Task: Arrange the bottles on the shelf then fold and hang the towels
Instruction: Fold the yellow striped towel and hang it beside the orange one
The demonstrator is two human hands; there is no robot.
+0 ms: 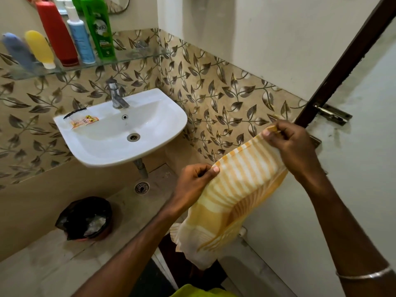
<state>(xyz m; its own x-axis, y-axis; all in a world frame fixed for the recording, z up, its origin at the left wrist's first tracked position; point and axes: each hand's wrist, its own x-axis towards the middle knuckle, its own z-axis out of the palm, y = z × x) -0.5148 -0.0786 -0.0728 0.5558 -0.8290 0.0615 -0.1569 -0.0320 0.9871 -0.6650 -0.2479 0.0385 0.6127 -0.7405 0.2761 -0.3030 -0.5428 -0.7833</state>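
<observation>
Red bottle [56, 33] top cropped; grey bottle [18, 52] blurred (smeared).

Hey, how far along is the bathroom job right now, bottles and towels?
Bottles look done: the five bottles stand in a row on the glass shelf. In hand: the left hand and right hand pinch the top corners of the yellow striped towel, held spread. Left: finishing the fold and hanging it; no hung towel shows.

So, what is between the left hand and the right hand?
In the head view, only the striped towel spans from the left hand to the right hand; each pinches its top edge.
</observation>
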